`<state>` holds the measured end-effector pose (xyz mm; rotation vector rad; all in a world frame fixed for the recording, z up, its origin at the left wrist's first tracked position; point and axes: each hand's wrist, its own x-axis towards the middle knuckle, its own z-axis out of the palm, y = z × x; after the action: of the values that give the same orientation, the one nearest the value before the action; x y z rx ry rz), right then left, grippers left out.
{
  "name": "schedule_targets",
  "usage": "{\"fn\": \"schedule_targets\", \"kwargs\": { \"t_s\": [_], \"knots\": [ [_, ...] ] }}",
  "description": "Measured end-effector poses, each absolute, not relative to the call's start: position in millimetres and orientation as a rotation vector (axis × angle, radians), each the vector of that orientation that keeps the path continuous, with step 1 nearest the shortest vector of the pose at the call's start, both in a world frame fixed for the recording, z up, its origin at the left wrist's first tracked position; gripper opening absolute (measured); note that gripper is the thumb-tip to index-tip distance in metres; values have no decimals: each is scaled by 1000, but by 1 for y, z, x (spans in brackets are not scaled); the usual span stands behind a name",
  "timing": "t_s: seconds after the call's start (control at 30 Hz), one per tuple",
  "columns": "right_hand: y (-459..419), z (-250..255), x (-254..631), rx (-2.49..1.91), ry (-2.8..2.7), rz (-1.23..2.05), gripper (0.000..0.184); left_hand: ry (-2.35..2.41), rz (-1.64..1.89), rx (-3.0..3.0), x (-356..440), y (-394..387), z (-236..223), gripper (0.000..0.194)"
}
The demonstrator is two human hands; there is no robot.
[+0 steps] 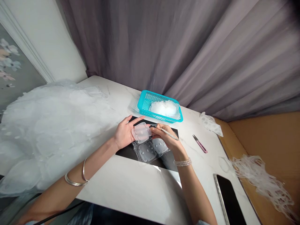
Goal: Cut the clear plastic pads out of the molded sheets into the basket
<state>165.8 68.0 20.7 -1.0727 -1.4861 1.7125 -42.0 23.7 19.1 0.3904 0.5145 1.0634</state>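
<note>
A clear, frosted plastic piece with scalloped edges [142, 132] rests against the fingers of my left hand [125, 132], its thumb and index finger stretched out. My right hand [169, 137] grips a thin, pale, pen-like tool [168, 133], whose tip end lies close to the right edge of the piece; the exact tip is hard to make out. Beneath both hands, more clear moulded plastic pieces [147, 150] lie on a black mat [126, 153].
Behind the mat stands a turquoise basket [142, 104] with white translucent pieces inside. A large heap of similar plastic [53, 125] covers the left side. To the right are pink-handled snips [200, 144], a phone [231, 200], plastic scraps [262, 178] and a crumpled white piece [211, 123].
</note>
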Motion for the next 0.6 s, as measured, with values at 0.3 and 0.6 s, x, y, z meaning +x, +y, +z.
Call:
{"fn": "schedule_targets", "kwargs": {
  "t_s": [0.3,0.6],
  "knots": [
    [89,28,171,-1275,-1725,730,42,875,1164,719,-36,23,5,62],
    [172,34,152,-1306,-1926,300,6,1271,563,2365,-16,4,-35,54]
  ]
}}
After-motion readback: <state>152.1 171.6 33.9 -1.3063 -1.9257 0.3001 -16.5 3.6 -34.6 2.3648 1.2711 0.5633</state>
